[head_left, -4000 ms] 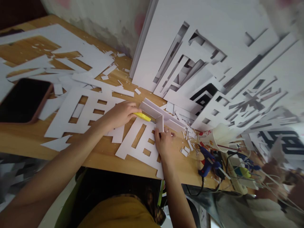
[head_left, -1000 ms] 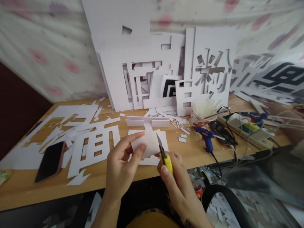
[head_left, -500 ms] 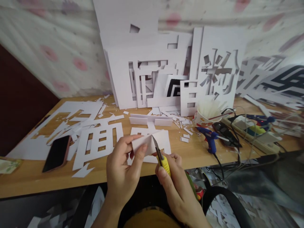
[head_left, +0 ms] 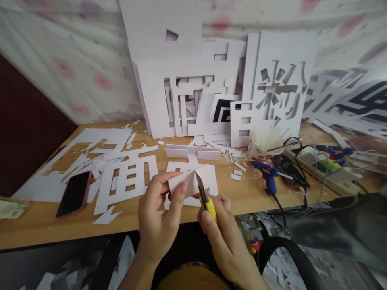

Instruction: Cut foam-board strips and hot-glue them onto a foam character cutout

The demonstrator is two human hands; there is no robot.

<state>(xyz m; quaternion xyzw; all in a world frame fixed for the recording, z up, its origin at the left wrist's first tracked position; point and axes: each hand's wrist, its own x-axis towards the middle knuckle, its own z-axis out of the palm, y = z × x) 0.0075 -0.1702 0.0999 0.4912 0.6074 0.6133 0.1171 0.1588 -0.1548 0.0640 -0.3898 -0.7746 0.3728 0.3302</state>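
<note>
My left hand point(head_left: 161, 209) pinches a small white foam board piece point(head_left: 183, 183) by its left part, thumb in front and fingers behind. In my right hand point(head_left: 222, 229) is a yellow utility knife point(head_left: 209, 207), its blade pointing up and its tip against the piece near a bend or crease. Behind the piece, a cut-out white character point(head_left: 208, 173) lies flat on the table, partly hidden by my hands. Two narrow white strips point(head_left: 193, 152) stand on edge just beyond it. Left of my hands lies another white cut-out character point(head_left: 121, 183).
A phone point(head_left: 74, 193) lies at the left on the wooden table point(head_left: 232, 201). To the right are a blue glue gun point(head_left: 268, 177), a cup of glue sticks point(head_left: 261, 147) and a power strip point(head_left: 329, 177) with cables. Stencilled white boards point(head_left: 223, 72) lean behind; scraps are scattered about.
The view has shifted very slightly. Both hands, the white piece and the knife hold almost the same position, with the blade tip still at the crease.
</note>
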